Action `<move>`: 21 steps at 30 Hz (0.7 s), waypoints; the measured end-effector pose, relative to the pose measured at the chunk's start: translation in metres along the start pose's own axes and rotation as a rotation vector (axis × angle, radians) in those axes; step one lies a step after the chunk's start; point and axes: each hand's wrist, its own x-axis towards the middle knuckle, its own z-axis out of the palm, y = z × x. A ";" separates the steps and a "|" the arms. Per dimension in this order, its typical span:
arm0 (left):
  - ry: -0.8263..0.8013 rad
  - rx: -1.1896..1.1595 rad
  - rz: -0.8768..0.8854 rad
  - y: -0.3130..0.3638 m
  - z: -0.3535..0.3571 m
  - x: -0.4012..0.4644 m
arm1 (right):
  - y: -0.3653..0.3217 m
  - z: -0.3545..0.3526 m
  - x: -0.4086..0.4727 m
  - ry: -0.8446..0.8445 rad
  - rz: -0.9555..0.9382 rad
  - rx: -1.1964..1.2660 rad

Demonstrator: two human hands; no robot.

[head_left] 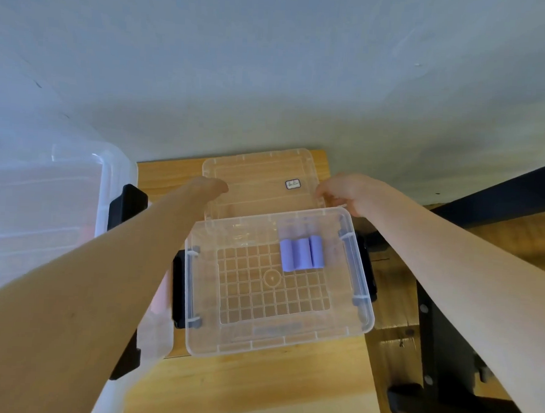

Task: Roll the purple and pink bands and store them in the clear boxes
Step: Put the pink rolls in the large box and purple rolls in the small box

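Note:
A clear box (361,318) with black side latches stands open on the wooden table. Three rolled purple bands (301,251) lie side by side in its far right corner. Behind the box lies its clear lid (260,177), flat on the table, with a small label. My left hand (209,187) holds the lid's left edge and my right hand (344,191) grips its right edge, fingers curled over the rim. A second, larger clear box (75,202) sits at the left, partly behind my left arm; something pink shows faintly through its wall.
The wooden table (255,388) ends close behind the lid at a pale wall. A black metal frame (446,357) stands to the right of the table over a wooden floor. The left box has black latches (127,205) too.

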 end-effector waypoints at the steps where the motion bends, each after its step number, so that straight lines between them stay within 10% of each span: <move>1: 0.016 -0.001 0.006 0.001 0.000 -0.001 | 0.000 0.000 -0.001 -0.007 -0.005 0.049; 21: 0.150 0.089 0.089 -0.006 -0.025 -0.074 | 0.017 -0.030 -0.115 0.217 -0.260 0.005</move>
